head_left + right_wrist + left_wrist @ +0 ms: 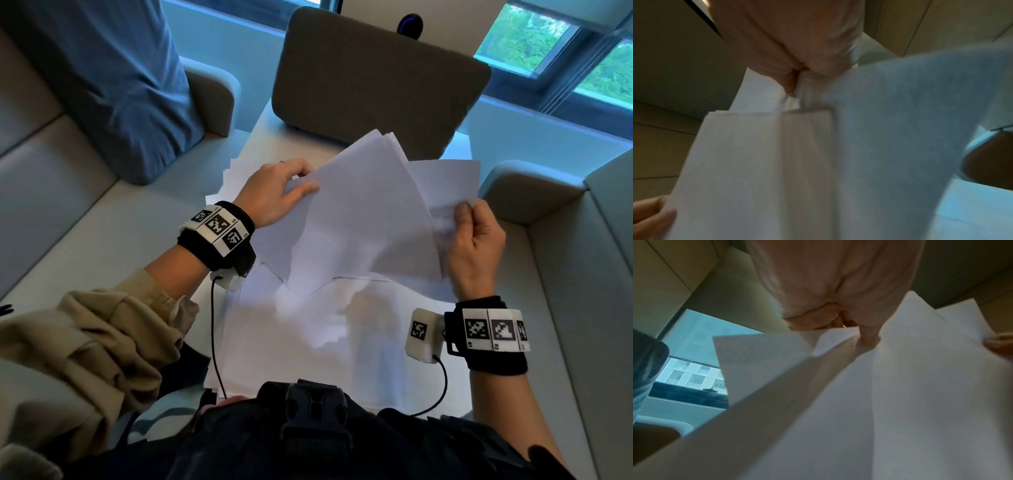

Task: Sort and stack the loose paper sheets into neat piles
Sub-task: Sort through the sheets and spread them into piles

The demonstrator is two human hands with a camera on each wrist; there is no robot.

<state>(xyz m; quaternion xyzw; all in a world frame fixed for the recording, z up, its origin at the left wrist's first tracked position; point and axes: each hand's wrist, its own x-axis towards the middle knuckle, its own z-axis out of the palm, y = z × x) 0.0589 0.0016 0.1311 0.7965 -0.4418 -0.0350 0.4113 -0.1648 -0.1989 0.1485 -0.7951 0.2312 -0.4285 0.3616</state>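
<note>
At the left, the left hand [274,195] pinches the edge of a fanned bundle of white sheets [363,219], thumb on top. The bundle is held up over more loose sheets [308,335] spread on the worktop [253,137] (white too). At the right, the right hand [476,246] has its fingers curled, gripping the bundle's other edge.

A fanned, uneven bundle of white paper sheets [359,219] is held tilted above the table [260,130]; more loose sheets [308,335] lie overlapping at the table's near edge.
</note>
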